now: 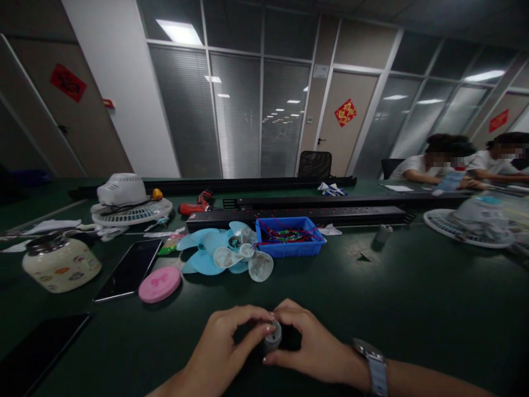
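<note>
A small grey cylindrical motor [273, 337] is held low over the green table, close in front of me. My left hand [231, 336] pinches its top, with thumb and index finger meeting at the upper face. Around the far and right sides curl the fingers of my right hand [312, 344], whose thumb lies near the motor's base. A watch [372, 364] is on my right wrist. Parts of the motor are hidden by the fingers. A similar metal cylinder [384, 233] stands farther off to the right.
Beyond my hands lie light-blue fan blades [206, 253] and a blue bin [291, 245] of wires. Left are a pink lid [160, 284], a tablet [130, 269], a cream pot [61, 264] and a fan housing [130, 201]. A red drill [196, 205] lies behind; people sit far right.
</note>
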Demonstrator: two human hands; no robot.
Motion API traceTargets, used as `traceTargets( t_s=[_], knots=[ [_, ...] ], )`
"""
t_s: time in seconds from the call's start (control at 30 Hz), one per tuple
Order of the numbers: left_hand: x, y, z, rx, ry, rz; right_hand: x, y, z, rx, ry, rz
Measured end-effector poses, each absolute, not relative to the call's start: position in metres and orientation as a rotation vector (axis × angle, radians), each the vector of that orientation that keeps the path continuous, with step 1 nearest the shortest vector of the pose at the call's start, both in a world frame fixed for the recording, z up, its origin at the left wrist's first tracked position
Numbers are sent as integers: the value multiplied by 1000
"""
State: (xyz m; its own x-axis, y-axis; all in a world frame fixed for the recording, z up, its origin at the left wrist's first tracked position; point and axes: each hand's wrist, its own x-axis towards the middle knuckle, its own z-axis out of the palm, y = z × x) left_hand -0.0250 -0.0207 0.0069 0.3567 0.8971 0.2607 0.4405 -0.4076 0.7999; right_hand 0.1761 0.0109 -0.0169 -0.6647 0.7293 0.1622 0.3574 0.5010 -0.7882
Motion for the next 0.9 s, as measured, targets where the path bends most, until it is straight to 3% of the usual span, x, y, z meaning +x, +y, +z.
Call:
traceTargets(
  t_s=[0.9],
  knots=[
    [-29,-13,18,2118,1027,874,179,13,-14,-768,-2314,979]
  ],
)
